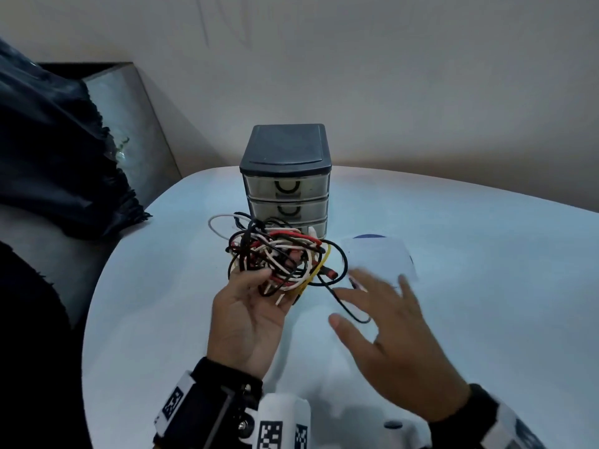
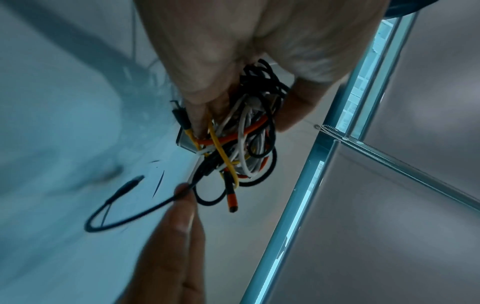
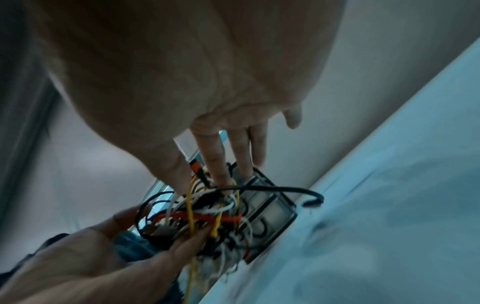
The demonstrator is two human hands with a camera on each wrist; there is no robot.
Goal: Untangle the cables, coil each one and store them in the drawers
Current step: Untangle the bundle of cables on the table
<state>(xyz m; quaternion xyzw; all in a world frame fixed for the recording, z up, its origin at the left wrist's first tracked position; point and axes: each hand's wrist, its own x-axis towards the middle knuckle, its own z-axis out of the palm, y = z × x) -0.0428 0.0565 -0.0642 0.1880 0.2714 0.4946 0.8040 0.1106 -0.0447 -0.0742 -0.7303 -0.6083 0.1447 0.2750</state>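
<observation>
While the left hand (image 1: 251,314) sits palm up over the white bench (image 1: 486,286), its fingers curl up around the underside of the cable tangle (image 1: 278,259), and that is a proper grip: the bundle of black, white, red and yellow cables rests in the cupped fingers, lifted just in front of the drawer unit (image 1: 286,176). The left wrist view shows it close, thumb and fingers wrapped round the knot with loops spilling out beyond the fingertips. Over to the right hand (image 1: 393,345), which comes in from the lower right, palm down, fingers spread and straight (nothing clasped in it). It hovers beside the tangle, blurred, and a loose black cable end (image 1: 348,311) trails out from the knot beneath its fingers; the right wrist view has the index fingertip touching into the wires, though whether it hooks a strand I cannot tell. A red plug tip (image 1: 332,274) pokes out on the tangle's right side. Behind, the little unit stands upright at the far edge of the bench, three translucent drawers all pushed in under a dark lid. A white sheet of paper (image 1: 379,257) lies flat just right of the tangle, past the right hand's fingertips. A dark cloth (image 1: 55,150) hangs at the far left.
</observation>
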